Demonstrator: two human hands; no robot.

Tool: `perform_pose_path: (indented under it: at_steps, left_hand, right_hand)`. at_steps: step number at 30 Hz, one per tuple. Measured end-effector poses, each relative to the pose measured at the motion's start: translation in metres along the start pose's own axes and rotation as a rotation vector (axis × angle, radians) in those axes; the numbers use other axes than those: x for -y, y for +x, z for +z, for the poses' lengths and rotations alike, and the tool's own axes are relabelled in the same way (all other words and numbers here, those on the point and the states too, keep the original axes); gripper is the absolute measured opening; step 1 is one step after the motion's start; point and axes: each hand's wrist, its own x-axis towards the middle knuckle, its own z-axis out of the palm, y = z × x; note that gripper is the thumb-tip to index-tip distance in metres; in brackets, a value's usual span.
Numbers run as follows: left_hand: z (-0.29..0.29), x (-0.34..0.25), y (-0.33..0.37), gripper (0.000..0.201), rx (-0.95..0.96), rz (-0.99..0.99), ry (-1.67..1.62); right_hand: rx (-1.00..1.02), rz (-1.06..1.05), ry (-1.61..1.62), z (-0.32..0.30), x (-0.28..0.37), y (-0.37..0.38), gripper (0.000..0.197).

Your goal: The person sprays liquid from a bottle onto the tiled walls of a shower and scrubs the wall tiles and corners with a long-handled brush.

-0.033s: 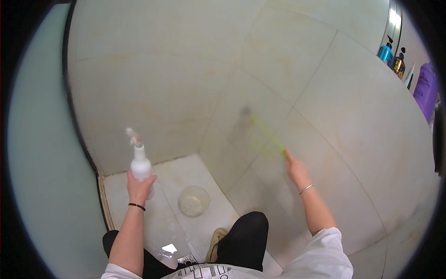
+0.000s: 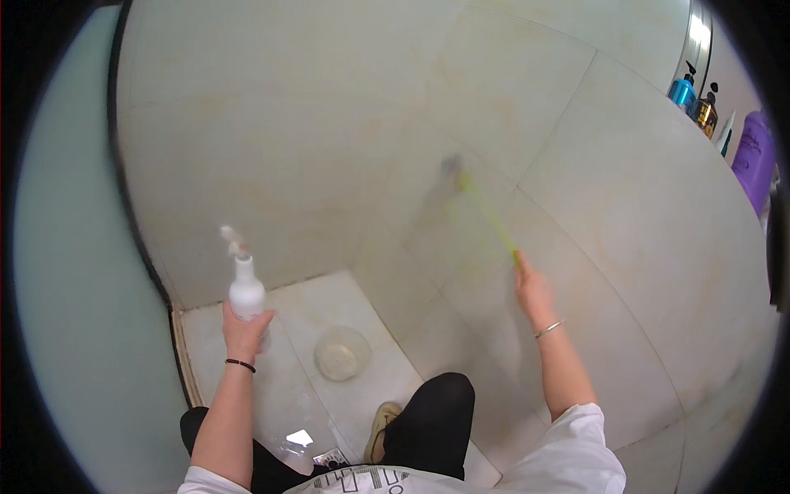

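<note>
My left hand [image 2: 243, 331] is wrapped round the body of a white spray bottle [image 2: 247, 295], which stands upright in it with the nozzle on top. On the other side, my right hand [image 2: 535, 292] grips the end of a long bright green handle of a brush [image 2: 491, 216]. The small grey brush head is smeared by motion and lies at the pale tiled wall [image 2: 568, 247]; whether its bristles touch the tile I cannot tell.
A round translucent bowl [image 2: 342, 354] sits on the tiled floor between my arms. Near my feet is a metal floor drain [image 2: 332, 458]. A frosted panel [image 2: 74, 247] stands at left. Along the upper right stand a blue pump bottle [image 2: 682, 93], a dark pump bottle [image 2: 705, 114] and a purple bottle [image 2: 753, 156].
The brush head has moved up and slightly right along the wall, and my right hand has shifted the same way. My left hand and the spray bottle have barely moved.
</note>
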Motion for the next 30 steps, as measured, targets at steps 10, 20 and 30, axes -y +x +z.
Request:
perform_pose_path:
  at_steps: [10, 20, 30]
  left_hand:
    - [0.016, -0.009, -0.004, 0.067, 0.049, -0.078, -0.11]
    - [0.006, -0.01, -0.002, 0.069, 0.023, -0.075, -0.074]
    - [0.005, -0.006, -0.005, 0.065, 0.009, -0.078, -0.049]
  right_hand:
    - [0.216, -0.087, -0.282, 0.023, 0.017, -0.011, 0.045]
    - [0.021, 0.11, -0.117, -0.001, 0.035, 0.024, 0.044]
    - [-0.046, 0.064, 0.071, -0.014, 0.052, 0.042, 0.046]
